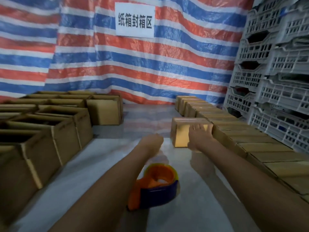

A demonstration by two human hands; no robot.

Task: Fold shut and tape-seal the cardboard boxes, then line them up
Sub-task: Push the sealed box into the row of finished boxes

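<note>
Your right hand (199, 131) lies flat on the sealed box (181, 136); your left hand (153, 141) is loosely curled and empty. Push off-centre and the box may skew against the row of boxes (260, 145) just beyond your right fingertips.

We are looking at a red, white and blue striped tarp (167, 64) hanging across the back, with a white paper sign (134, 20) bearing black Chinese characters sitting high on it. Grey slotted plastic crates (270, 72) are standing stacked on the right, and a pale, shiny surface (108, 156) is lying below.
</note>
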